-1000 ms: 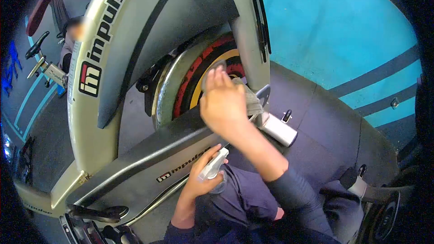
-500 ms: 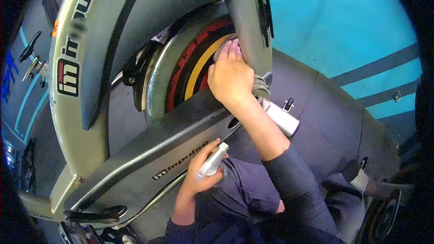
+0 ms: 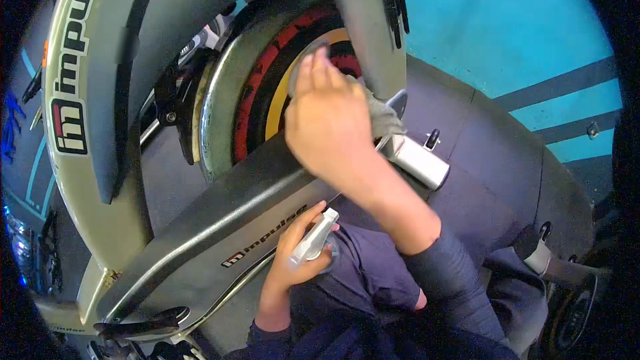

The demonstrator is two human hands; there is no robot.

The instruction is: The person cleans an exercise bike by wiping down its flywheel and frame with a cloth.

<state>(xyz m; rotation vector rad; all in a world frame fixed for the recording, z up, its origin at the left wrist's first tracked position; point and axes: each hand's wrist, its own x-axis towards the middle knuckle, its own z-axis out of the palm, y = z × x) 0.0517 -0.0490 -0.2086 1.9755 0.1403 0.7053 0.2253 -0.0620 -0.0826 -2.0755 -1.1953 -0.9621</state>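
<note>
My right hand (image 3: pixel 330 120) presses a grey cloth (image 3: pixel 383 115) against the flywheel (image 3: pixel 252 110) of an exercise bike. The fingers lie over the cloth, and a loose end of it hangs out to the right of the palm. The wheel's face has red, black and yellow rings inside a metal rim. Lower down, my left hand (image 3: pixel 293 248) is wrapped around a spray bottle with a white trigger head (image 3: pixel 315 239). Most of the bottle's body is hidden by the hand. This hand is beside the bike's grey chain guard (image 3: pixel 247 240), marked "impulse".
The bike's thick frame (image 3: pixel 93 193) arches over the wheel on the left. A white foot of the frame (image 3: pixel 420 163) rests on dark floor mats (image 3: pixel 493 153). Blue flooring (image 3: pixel 493 27) with dark stripes lies beyond. Another bike part (image 3: pixel 573 307) stands at lower right.
My right hand has slid leftward and toward me across the wheel with the cloth. The view has shifted slightly. My left hand still holds the spray bottle in about the same place.
</note>
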